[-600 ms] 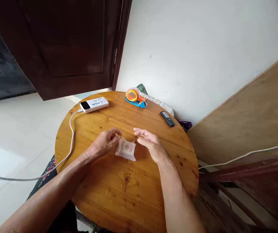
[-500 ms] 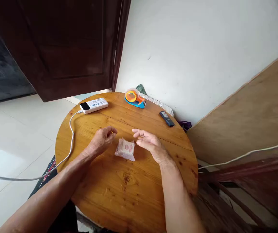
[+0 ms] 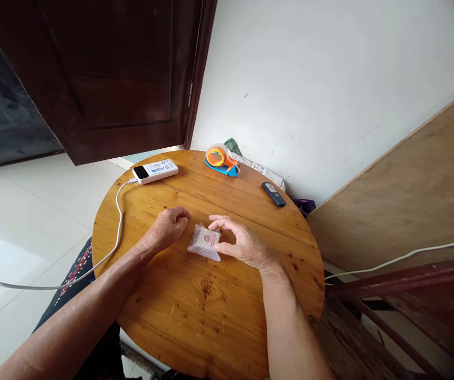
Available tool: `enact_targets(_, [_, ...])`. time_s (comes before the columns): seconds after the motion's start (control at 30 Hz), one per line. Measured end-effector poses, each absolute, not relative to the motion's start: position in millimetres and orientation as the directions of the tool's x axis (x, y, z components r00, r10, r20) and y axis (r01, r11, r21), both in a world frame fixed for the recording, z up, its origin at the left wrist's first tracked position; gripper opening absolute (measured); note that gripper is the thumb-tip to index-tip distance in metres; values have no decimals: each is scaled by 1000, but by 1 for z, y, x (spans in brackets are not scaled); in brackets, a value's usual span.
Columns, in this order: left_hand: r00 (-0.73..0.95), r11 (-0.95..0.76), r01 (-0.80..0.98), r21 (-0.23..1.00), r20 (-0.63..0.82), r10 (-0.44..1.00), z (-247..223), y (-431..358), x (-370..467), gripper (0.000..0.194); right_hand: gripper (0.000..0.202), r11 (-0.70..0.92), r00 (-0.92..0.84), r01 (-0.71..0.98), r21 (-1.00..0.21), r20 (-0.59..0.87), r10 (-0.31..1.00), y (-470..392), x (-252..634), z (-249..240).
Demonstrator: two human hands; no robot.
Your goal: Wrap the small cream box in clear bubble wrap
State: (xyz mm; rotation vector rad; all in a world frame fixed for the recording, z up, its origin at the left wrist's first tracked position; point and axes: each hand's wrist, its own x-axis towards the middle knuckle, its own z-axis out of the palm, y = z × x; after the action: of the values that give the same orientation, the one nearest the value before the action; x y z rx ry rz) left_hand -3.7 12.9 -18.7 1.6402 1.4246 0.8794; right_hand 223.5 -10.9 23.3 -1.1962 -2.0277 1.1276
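A small white box with red print, wrapped in bubble wrap [image 3: 204, 242], lies on the round wooden table [image 3: 235, 316]. Just right of it is my right hand [image 3: 239, 241], its thumb and fingers apart. The thumb tip and fingertips overlap the package's right edge; whether they touch it I cannot tell. My left hand [image 3: 170, 224] rests over the table to the left of the package, a small gap away. Its fingers are curled in toward the thumb, with nothing visible in them.
A white power bank [image 3: 156, 172] with a plugged-in white cable [image 3: 119, 227] lies at the back left. An orange and blue tape dispenser [image 3: 222, 160] stands at the back edge, and a dark handheld device [image 3: 273, 194] lies at the right. Beyond are a white wall and a dark door [image 3: 128, 68].
My right hand has moved left and slightly down to the package's right edge. My left hand's fingers have curled in more. The package has stayed in place; the view has shifted slightly.
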Motion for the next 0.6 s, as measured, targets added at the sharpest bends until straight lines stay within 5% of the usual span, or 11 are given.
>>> enact_targets(0.17, [165, -127, 474, 871, 54, 985, -17, 12, -3, 22, 4, 323, -359, 465, -824, 158, 920, -9, 210, 17])
enact_targets(0.33, [229, -143, 381, 914, 57, 972, -18, 9, 2, 28, 10, 341, -181, 377, -861, 292, 939, -3, 202, 5])
enact_targets(0.6, [409, -130, 223, 966, 29, 912, -3, -7, 3, 48, 15, 216, 100, 98, -971, 226, 969, 3, 206, -1])
